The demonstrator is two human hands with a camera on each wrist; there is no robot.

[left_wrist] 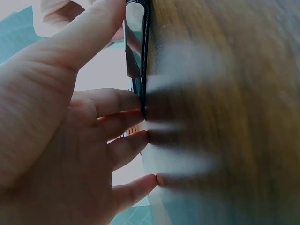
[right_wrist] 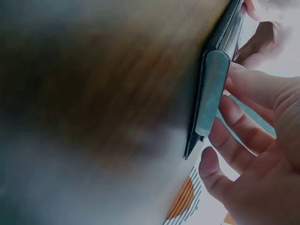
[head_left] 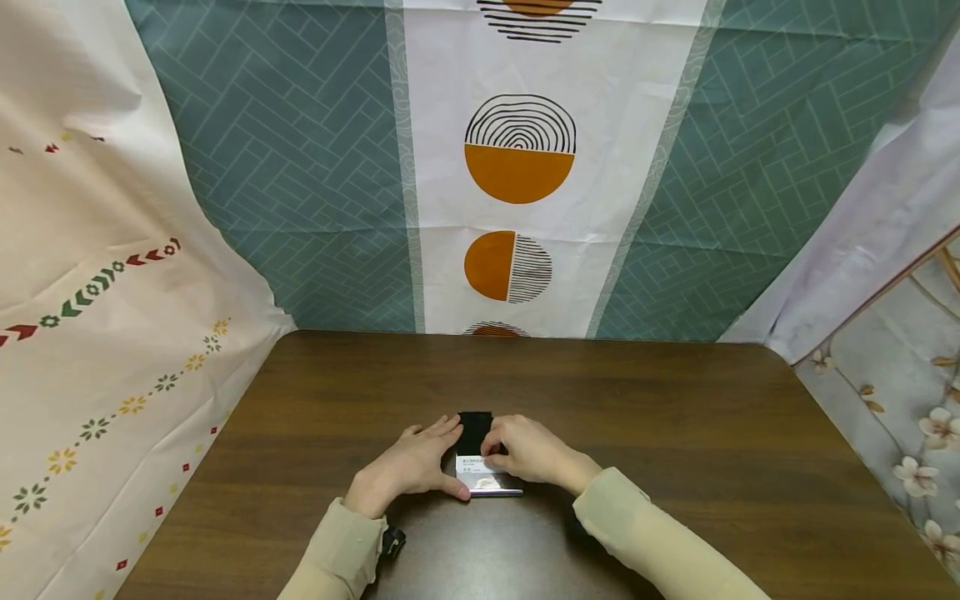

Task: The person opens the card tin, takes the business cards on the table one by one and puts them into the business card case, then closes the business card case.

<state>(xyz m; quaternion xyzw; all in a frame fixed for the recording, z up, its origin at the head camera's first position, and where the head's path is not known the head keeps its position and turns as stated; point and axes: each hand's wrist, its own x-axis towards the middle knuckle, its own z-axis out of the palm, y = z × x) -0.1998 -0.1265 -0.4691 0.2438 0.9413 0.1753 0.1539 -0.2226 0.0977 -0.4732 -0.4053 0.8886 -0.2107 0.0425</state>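
A business card case (head_left: 474,432) lies opened flat on the table, its black cover away from me and its shiny metal tray nearest. A white business card (head_left: 470,464) with printed lines sits over the tray. My left hand (head_left: 412,462) rests at the case's left side, fingers spread straight and thumb on the near left corner. In the left wrist view those fingertips touch the tabletop beside the case. My right hand (head_left: 534,450) comes from the right with curled fingers and pinches the card, partly covering it. The right wrist view shows the case's metal side (right_wrist: 213,91) close to that thumb.
The brown wooden table (head_left: 652,400) spreads around the case. A patterned curtain (head_left: 517,267) hangs behind its far edge, with more cloth hanging at left and right. A small black object (head_left: 392,542) shows beside the left cuff.
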